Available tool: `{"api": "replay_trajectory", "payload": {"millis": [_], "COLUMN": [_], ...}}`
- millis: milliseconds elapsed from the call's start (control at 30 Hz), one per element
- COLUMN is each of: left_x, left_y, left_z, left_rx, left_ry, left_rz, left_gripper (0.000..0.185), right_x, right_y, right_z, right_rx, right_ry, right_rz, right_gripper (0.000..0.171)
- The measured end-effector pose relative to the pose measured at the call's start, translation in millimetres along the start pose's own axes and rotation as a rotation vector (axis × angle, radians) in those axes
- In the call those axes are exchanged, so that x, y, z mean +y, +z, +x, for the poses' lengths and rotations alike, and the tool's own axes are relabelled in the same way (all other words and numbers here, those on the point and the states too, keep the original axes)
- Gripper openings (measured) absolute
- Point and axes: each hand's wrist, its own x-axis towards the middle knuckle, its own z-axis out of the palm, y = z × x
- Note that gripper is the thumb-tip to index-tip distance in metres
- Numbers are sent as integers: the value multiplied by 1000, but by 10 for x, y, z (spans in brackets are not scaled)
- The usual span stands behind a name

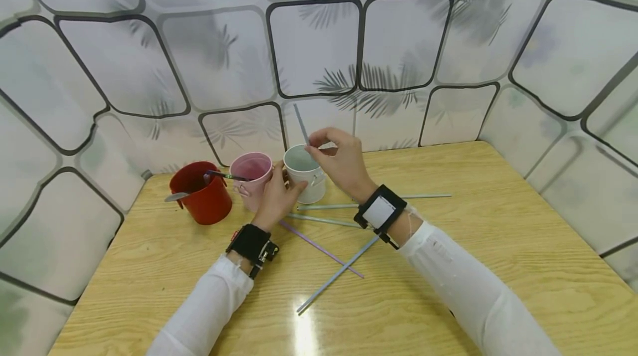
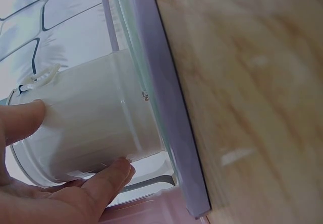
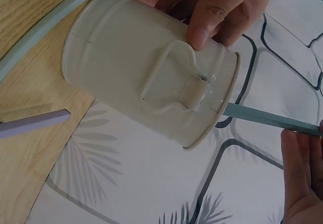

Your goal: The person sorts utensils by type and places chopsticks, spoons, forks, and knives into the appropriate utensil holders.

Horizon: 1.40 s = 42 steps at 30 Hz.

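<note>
Pale wall panels printed with dark rounded frames and fern shadows enclose a yellow wooden table (image 1: 498, 245), where three small buckets are lined up near the back edge. The white bucket (image 1: 305, 172) is steadied by the left hand (image 1: 276, 196), whose thumb and fingers are curled against its side, as is confirmed in the left wrist view. A grey-blue stick (image 1: 301, 122) is pinched between thumb and fingertips of the right hand (image 1: 341, 162) and is held nearly upright, its lower end at or just inside the bucket's mouth. For the step to be done well, the bucket should be kept pressed to the table, and the stick should be lowered straight and released only once its tip is well below the rim, so that neither is tipped over. Just beside the white bucket stands a pink bucket (image 1: 251, 179), and next to that a red bucket (image 1: 201, 192), across both of which a dark-handled spoon (image 1: 219, 175) is laid. More sticks are scattered under and between the forearms: a purple stick (image 1: 319, 248), a long grey stick (image 1: 336, 275) and two pale green sticks (image 1: 399, 201). These loose sticks could be rolled by a sleeve, and the pink bucket is crowded close against the left knuckles.
</note>
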Motion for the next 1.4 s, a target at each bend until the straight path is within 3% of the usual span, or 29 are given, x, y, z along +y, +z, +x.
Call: {"api": "replay_trajectory", "payload": {"millis": [233,433,1067,1400], "left_x": [9,5,17,-2], "left_y": [-8,-11,-15,-17], "left_z": [-10,-11,-2,3], "left_rx": [-8,-16,-16,-26], "left_ry": [-6,-7,3,1], "left_rz": [-9,6,20,18], "left_gripper": [72,72,71,71], "right_x": [77,121,197,192], "right_y": [46,60,66,79], "right_z": [-81,-109,-131,-111], "right_rx": [-109,-215,-382,-419], "right_ry": [40,9,8,1], "right_rz": [-58,-137,-355,-430], "right_gripper": [11,11,5,8]}}
